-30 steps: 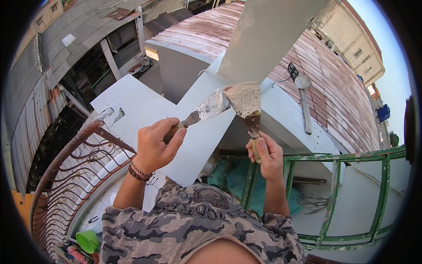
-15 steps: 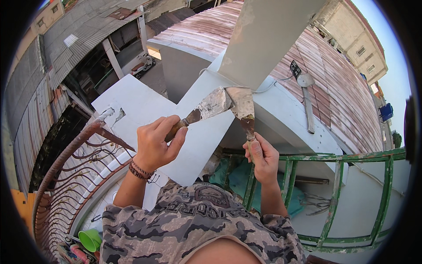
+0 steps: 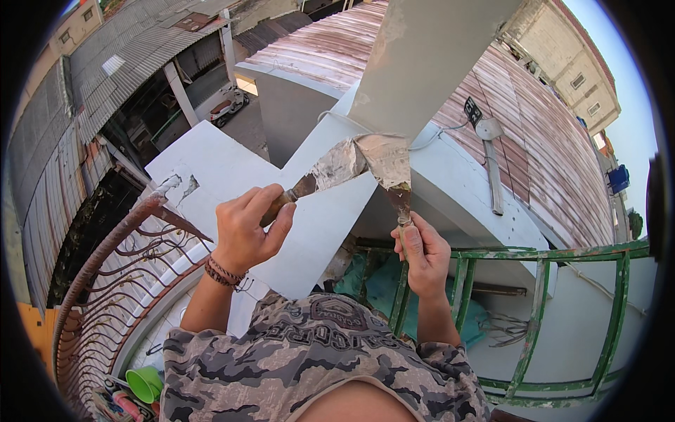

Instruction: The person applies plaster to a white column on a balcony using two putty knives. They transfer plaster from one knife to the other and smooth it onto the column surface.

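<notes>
Scraper handles [image 3: 279, 207] are being gripped by closed left hand [image 3: 242, 228] and closed right hand [image 3: 425, 259]. Paste-coated blades [image 3: 339, 164] are being held touching.

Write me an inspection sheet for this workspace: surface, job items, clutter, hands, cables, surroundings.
Surface: white ledge, damaged near its left end.
Job items: left putty knife and right putty knife, blades meeting, both coated with pale paste.
Clutter: green bucket at lower left, among items too small to identify.
Hands: left hand and right hand, each gripping one knife's handle.
Cables: pale cable near the pillar.
Surroundings: brown railing left, green metal frame right, parked scooter beyond.
</notes>
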`<state>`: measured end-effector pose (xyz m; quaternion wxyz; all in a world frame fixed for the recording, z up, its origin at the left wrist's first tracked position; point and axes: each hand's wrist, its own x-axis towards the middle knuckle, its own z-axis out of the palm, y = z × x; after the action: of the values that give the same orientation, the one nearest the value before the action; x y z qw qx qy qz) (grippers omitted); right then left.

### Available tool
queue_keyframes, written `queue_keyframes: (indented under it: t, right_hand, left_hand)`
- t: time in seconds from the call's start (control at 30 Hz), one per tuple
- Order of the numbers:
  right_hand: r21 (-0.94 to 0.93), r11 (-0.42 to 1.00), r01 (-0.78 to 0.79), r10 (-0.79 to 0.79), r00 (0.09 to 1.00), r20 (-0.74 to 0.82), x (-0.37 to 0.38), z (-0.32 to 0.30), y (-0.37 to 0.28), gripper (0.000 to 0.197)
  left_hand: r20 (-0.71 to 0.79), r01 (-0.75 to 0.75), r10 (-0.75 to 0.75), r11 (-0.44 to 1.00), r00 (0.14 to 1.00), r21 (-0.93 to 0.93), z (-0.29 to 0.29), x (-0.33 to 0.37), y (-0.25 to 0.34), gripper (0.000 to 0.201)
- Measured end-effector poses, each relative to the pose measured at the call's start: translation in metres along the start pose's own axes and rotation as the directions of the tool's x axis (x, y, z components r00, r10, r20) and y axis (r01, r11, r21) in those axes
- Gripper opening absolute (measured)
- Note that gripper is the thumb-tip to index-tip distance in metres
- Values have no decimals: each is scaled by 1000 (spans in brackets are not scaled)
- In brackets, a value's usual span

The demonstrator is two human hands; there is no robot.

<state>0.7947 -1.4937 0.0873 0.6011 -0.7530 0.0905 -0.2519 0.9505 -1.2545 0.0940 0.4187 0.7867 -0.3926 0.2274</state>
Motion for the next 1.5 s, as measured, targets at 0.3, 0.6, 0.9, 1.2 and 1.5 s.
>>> queue_keyframes:
  t: [0.3,0.6,0.9,1.2,1.5]
  right_hand:
    - [-251,954,166,-149,985,83,5,0,-6,31]
    - [-213,977,-10,-15,994,-112,26,-35,22,27]
    - [-902,211,377,-796,601,65,182,-188,-23,26]
    - [-938,-222,268,-829,454,326,243,-198,-93,29]
    - [-850,-493,186,-750,405,524,238,-191,-119,24]
  left_hand:
    - [-21,-27,26,999,999,-38,3,8,-1,17]
    - [-91,26,-47,976,995,-216,8,28,16,16]
    - [145,516,-540,640,829,-570,88,-19,-17,17]
    - [275,642,-730,280,625,-714,167,-55,-36,22]
    - [159,539,-728,325,667,-777,186,-68,-44,19]
